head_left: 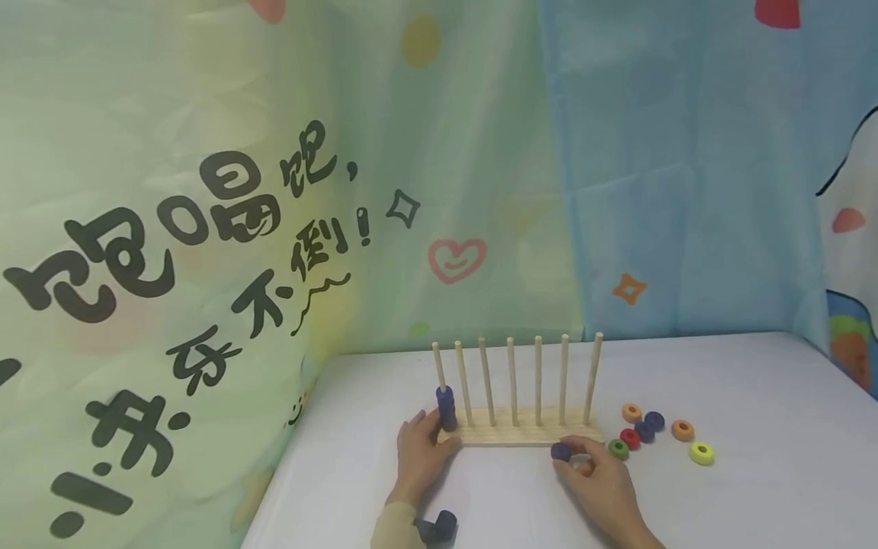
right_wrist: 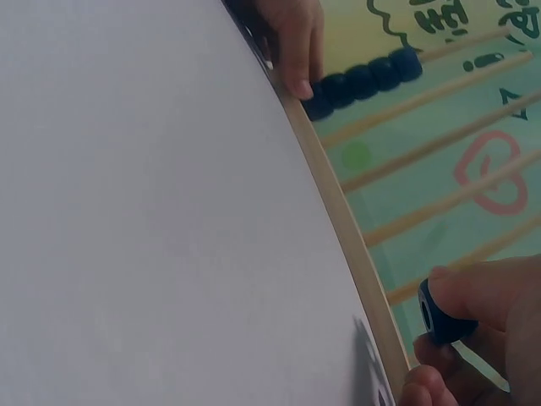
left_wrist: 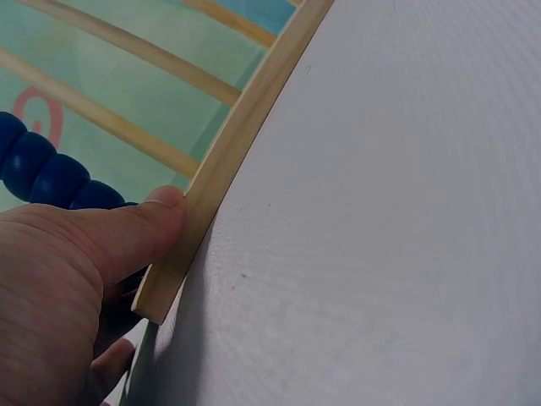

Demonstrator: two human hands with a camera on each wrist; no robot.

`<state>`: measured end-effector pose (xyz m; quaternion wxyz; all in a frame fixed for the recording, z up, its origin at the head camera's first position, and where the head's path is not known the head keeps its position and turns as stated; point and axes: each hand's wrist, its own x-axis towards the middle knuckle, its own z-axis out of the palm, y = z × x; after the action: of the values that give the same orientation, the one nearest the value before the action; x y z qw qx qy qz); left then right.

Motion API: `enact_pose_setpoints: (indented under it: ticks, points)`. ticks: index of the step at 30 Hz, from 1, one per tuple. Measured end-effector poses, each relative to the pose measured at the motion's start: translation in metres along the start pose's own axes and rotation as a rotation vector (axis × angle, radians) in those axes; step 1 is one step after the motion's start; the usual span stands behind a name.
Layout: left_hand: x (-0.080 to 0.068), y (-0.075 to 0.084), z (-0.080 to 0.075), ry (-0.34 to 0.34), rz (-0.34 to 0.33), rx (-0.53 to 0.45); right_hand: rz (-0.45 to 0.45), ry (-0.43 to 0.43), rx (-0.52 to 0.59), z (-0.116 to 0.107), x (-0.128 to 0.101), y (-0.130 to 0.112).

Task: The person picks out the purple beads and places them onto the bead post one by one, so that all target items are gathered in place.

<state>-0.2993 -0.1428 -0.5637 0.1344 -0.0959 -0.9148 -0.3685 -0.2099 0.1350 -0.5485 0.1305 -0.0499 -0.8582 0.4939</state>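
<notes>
A wooden peg rack (head_left: 514, 436) with several upright pegs stands on the table. Its leftmost peg carries a stack of dark blue beads (head_left: 446, 409). My left hand (head_left: 420, 451) grips the left end of the rack's base, the thumb (left_wrist: 152, 224) lying along its front edge and the other fingers partly hidden behind. Between thumb and fingers of my right hand (head_left: 600, 480) is one dark blue ring bead (head_left: 561, 452), pinched in front of the base's right part. In the right wrist view the hole of this bead (right_wrist: 427, 313) shows.
Right of the rack lie loose ring beads: a green bead (head_left: 619, 449), a red bead (head_left: 629, 438), a yellow bead (head_left: 702, 453), two blue and two orange ones. A printed curtain (head_left: 446, 152) hangs behind the white table (head_left: 754, 503). A dark wrist device (head_left: 442, 526) sits at my left wrist.
</notes>
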Motion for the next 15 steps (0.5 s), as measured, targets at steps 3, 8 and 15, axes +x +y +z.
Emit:
enact_pose_setpoints:
  ticks: [3, 8, 15]
  points:
    - [0.000, 0.000, 0.000, 0.004, -0.006, 0.003, 0.010, -0.017, -0.005, 0.003, -0.001, -0.003]
    - [0.000, 0.001, 0.000, -0.002, -0.007, -0.007, -0.002, -0.017, -0.016, 0.004, -0.003, -0.006]
    - [0.000, 0.002, 0.000, 0.000, -0.010, -0.010, -0.023, -0.007, 0.035, 0.012, -0.003, -0.011]
